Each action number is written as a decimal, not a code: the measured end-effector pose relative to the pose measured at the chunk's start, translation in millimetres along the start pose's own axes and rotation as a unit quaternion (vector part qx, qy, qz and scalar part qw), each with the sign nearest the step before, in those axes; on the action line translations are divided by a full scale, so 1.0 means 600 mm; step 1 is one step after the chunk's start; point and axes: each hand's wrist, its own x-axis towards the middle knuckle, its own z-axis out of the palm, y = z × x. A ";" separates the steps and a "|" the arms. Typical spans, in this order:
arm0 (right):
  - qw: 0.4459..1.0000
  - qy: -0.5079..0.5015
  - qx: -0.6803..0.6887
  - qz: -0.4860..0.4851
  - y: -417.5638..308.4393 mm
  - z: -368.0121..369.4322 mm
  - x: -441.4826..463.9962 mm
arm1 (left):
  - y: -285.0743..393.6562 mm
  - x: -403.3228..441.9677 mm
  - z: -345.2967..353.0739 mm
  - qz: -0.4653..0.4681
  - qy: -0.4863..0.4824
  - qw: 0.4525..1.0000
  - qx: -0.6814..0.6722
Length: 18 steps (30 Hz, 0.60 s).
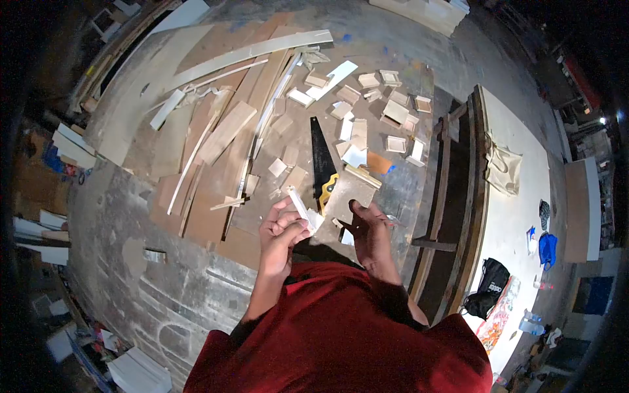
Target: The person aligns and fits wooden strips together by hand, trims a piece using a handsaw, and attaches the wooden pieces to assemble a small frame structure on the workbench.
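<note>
My left hand is closed around a small white-faced wooden piece, its thumb and fingers pinching the lower end. To the right, my right hand is raised with thumb and fingers apart, and I see nothing held in it. Just beyond both hands lies a handsaw with a black blade and a yellow-and-black handle. A flat wooden board is on the table beside the saw handle, close to my right fingertips. Dark shadow hides part of the area under my right hand.
Several small wooden box-like pieces are scattered at the table's far right. Long planks and strips lie to the left. At right, a pale bench carries a cloth bag and a black drawstring bag.
</note>
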 end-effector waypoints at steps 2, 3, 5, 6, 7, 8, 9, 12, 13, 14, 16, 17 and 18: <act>0.998 0.054 -0.018 -0.028 0.008 -0.011 0.007 | -0.006 0.001 0.017 0.000 -0.001 1.000 -0.005; 0.998 0.051 -0.019 -0.027 0.004 -0.008 0.005 | -0.010 0.002 0.023 0.003 0.001 1.000 -0.006; 0.996 0.055 0.030 -0.056 -0.005 0.003 0.002 | -0.016 0.005 0.033 0.011 -0.020 1.000 -0.014; 0.997 0.052 0.029 -0.054 -0.005 0.001 0.003 | -0.018 0.007 0.037 0.013 -0.017 1.000 -0.014; 0.996 0.047 0.023 -0.066 -0.004 0.000 0.004 | -0.018 0.009 0.041 -0.007 -0.030 0.999 -0.018; 0.996 0.043 0.017 -0.079 -0.003 -0.003 0.006 | -0.019 0.010 0.044 -0.028 -0.044 0.998 -0.022; 0.996 0.041 0.017 -0.078 -0.003 -0.006 0.007 | -0.022 0.012 0.047 -0.026 -0.042 0.999 -0.021; 0.995 0.029 -0.015 -0.098 -0.001 -0.018 0.011 | -0.029 0.014 0.056 -0.047 -0.057 0.997 -0.007; 0.994 0.023 -0.013 -0.107 0.001 -0.022 0.014 | -0.028 0.013 0.061 -0.049 -0.061 0.997 0.000; 0.993 0.018 -0.011 -0.115 0.001 -0.026 0.015 | -0.028 0.012 0.065 -0.051 -0.066 0.996 0.007; 0.993 0.020 -0.006 -0.118 -0.002 -0.026 0.017 | -0.032 0.015 0.069 -0.053 -0.069 0.996 0.024; 0.992 0.021 -0.003 -0.122 -0.003 -0.026 0.017 | -0.035 0.016 0.070 -0.053 -0.073 0.995 0.039; 0.992 0.022 -0.002 -0.121 -0.001 -0.037 0.022 | -0.038 0.018 0.073 -0.054 -0.073 0.995 0.039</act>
